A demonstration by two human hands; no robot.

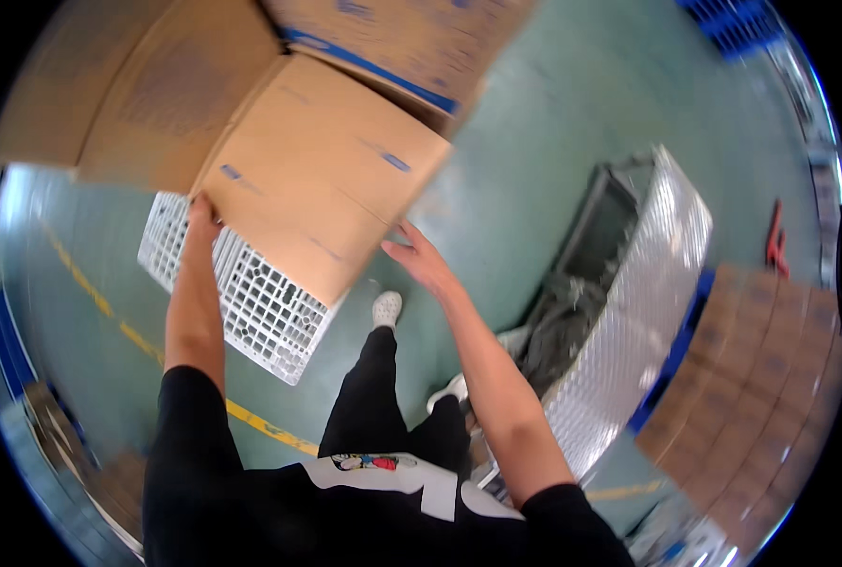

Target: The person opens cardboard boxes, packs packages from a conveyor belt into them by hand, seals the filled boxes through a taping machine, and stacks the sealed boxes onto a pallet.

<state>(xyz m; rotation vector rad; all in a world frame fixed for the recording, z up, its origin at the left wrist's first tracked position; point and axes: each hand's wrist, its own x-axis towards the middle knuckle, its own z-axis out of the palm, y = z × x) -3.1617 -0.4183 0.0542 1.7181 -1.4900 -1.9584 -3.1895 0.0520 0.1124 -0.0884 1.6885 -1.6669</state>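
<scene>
1. We have our cardboard carton (321, 170) at about half past ten, above part of a white grid-topped plastic pallet (274, 307) at nine o'clock.
2. Our left hand (204, 215) touches the carton's near-left corner; its fingers are partly hidden, so we cannot tell how far they close around it.
3. Our right hand (419, 260) is at the carton's right edge, fingers extended and thumb apart, loosely open rather than wrapped around anything; we cannot tell how firmly it touches.
4. Beyond our carton, a blue-banded carton (411, 47) stands at twelve o'clock and a plain brown carton (170, 104) at ten.
5. At three o'clock, we see a silver quilted cover (652, 283), with a stack of brown cartons (752, 378) past it toward half past three.
6. A yellow floor line (265, 425) passes us at about half past seven.
</scene>
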